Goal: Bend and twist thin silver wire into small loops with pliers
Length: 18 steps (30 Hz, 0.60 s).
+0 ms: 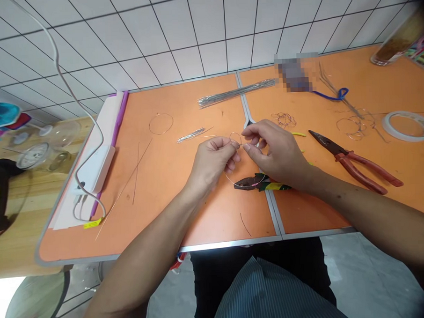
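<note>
My left hand [215, 160] pinches a thin wire ring [246, 186] near the middle of the orange table. Small pink beads [255, 184] sit on the lower part of the ring. A small wire loop [235, 135] stands up above my left fingertips. My right hand [273, 149] is just to the right, its thumb and index finger brought together at the wire by the left fingertips; what lies between them is too small to make out. Below my right hand lie pliers with yellow and green handles [246, 183], partly hidden by the hand.
Red-handled pliers [356, 164] and a tape roll [409, 126] lie right on the table [197, 225]. A wire bundle [237, 93] lies at the back, short wires [190, 135] and a wire circle [161, 123] at left. A power strip [100, 168] with a white cable is far left.
</note>
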Motion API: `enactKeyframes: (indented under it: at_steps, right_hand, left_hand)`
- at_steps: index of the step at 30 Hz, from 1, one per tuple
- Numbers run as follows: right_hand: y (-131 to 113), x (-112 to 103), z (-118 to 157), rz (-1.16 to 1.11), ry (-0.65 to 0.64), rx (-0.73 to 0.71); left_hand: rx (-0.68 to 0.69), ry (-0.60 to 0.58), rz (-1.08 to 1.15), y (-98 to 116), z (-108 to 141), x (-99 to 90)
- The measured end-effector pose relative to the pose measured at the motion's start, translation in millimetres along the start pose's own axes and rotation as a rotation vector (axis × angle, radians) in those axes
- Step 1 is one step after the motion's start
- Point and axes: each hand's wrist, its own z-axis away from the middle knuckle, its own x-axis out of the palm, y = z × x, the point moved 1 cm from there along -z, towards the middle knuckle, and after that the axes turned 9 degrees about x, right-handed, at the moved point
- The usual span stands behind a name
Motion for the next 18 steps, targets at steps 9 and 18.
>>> enactKeyframes:
  at_steps: [9, 18]
  right_hand:
    - [-11.9, 0.7, 8.5, 0.535, 0.027, -0.399]
    - [-10.0, -1.8, 5.8, 0.693, 0.172, -0.647]
  left_hand:
    - [0.002, -0.003, 0.022, -2.8, -0.4, -2.8]
    - [-0.084, -0.062, 0.003, -0.4, 2.1, -1.2]
